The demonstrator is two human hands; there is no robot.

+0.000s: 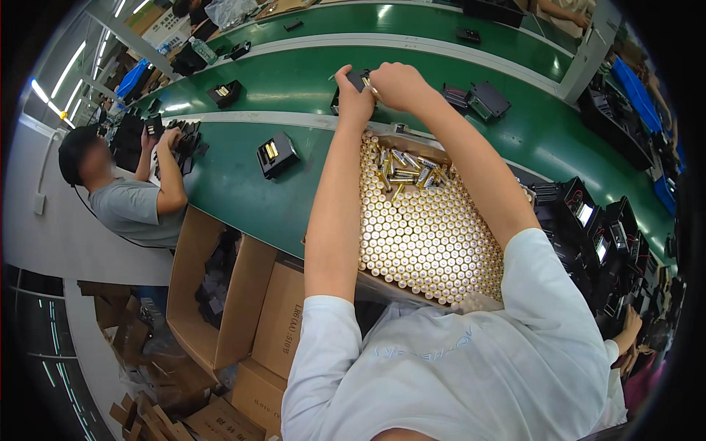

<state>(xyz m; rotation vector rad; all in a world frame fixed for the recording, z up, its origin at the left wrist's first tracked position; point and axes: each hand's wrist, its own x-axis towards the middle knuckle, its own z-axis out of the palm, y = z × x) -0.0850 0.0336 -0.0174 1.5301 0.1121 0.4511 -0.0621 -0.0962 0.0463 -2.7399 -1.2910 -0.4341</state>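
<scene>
Over the far side of the bench, my left hand point(355, 101) is closed round a black plastic case point(358, 78), its thumb raised along one side. My right hand point(399, 83) meets it from the right, fingers pinched on gold-ended AA batteries point(366, 84) at the case. The fingers hide how far the batteries sit in it. Below my arms stands a cardboard box point(434, 152) packed with upright AA batteries point(419, 242). Several loose batteries point(401, 175) lie across its far end.
Left on the green bench point(243, 176) sits a black case with batteries point(277, 156); another point(224, 93) is farther off. Black cases point(487, 101) stand right of my hands, and more point(588, 228) pile up beyond my right arm. A co-worker point(132, 184) handles parts at left, beside open cartons point(213, 294).
</scene>
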